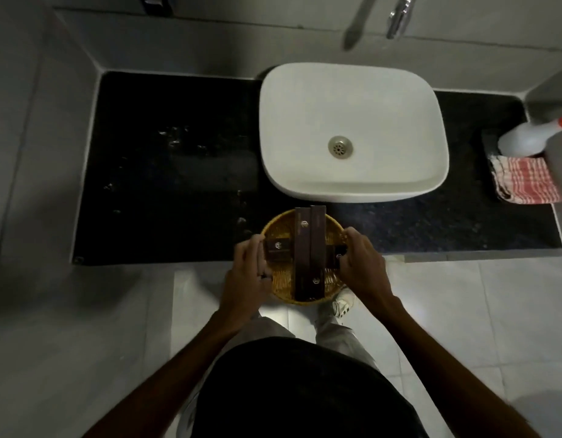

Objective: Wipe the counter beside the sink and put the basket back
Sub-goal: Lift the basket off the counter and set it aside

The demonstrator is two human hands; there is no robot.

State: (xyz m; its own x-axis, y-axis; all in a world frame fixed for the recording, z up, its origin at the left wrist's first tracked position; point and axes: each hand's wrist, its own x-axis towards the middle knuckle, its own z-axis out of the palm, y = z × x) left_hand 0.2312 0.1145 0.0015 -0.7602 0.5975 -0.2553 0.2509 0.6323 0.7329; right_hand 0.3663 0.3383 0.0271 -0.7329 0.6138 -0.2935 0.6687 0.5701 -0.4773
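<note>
A round yellow woven basket (281, 287) with several dark brown boxes (308, 254) in it is held over the front edge of the black counter (178, 197), in front of the white sink (352, 131). My left hand (246, 273) grips its left rim and my right hand (361, 260) grips its right rim. Water drops glint on the counter left of the sink. A red-and-white checked cloth (526, 180) lies folded on the counter at the far right.
A white spray bottle (526, 139) with an orange top lies behind the cloth at the right end. A tap (396, 17) hangs above the sink. Grey tiled walls close in the counter at left, back and right. Pale floor tiles and my shoe (342, 303) lie below.
</note>
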